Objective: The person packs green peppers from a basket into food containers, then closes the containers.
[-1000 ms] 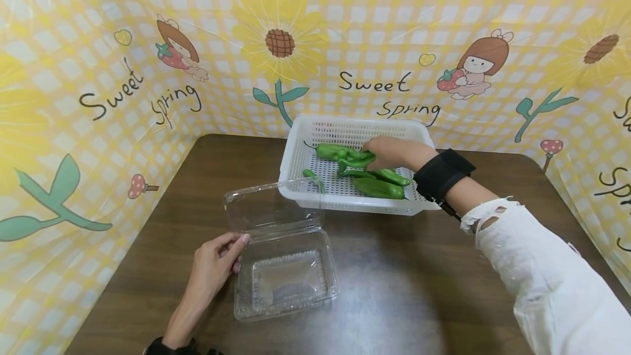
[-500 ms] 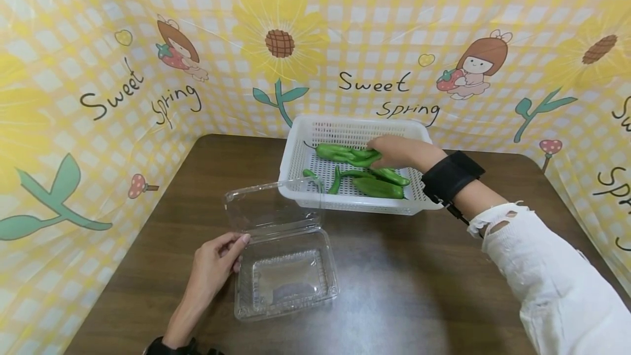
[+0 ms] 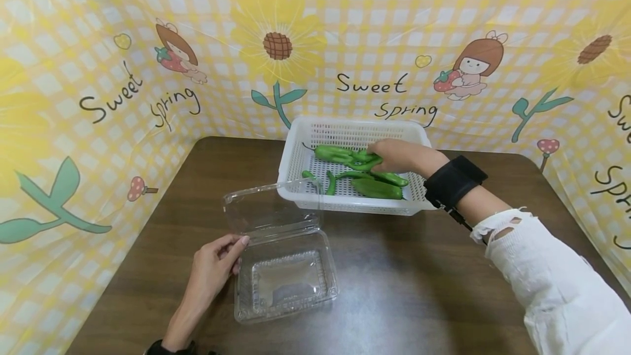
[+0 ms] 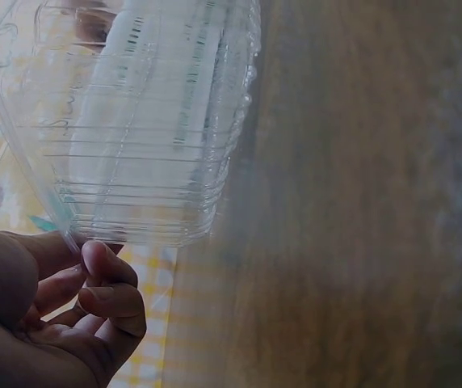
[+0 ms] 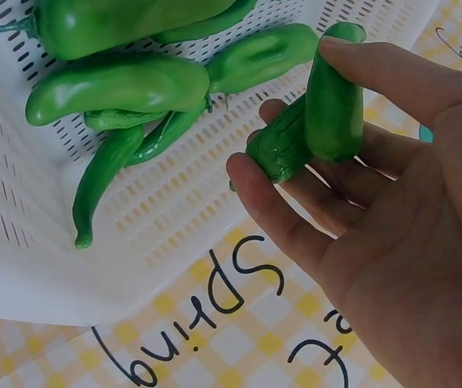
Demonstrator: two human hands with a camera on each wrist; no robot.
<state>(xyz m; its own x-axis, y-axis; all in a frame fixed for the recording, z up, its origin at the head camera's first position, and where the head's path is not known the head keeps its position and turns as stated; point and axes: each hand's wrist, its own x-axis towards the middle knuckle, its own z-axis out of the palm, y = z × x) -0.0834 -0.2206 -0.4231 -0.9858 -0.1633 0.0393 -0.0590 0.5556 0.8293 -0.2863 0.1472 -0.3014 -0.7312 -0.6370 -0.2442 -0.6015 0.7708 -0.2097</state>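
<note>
My left hand (image 3: 213,264) pinches the left edge of a clear plastic clamshell container (image 3: 325,292), near its hinge, with the lid raised. The left wrist view shows the thumb and fingers (image 4: 106,263) on the clear edge. Over the white basket (image 3: 284,177), my right hand (image 3: 401,156) holds green pepper between thumb and fingers. Two green pepper parts (image 5: 334,105) show in that grip in the right wrist view; whether they belong to one pepper I cannot tell. Several other green peppers (image 3: 377,188) lie on the basket floor.
The slotted basket stands at the back of the brown wooden table (image 3: 384,278), behind the container. The container's raised lid (image 3: 271,210) overlaps the basket's front left corner in the head view. A yellow checked cloth (image 3: 315,26) hangs around the table.
My right hand has shifted slightly to the right inside the basket. A small pepper below it has swung away from the others and lies lower left. The left hand stays put.
</note>
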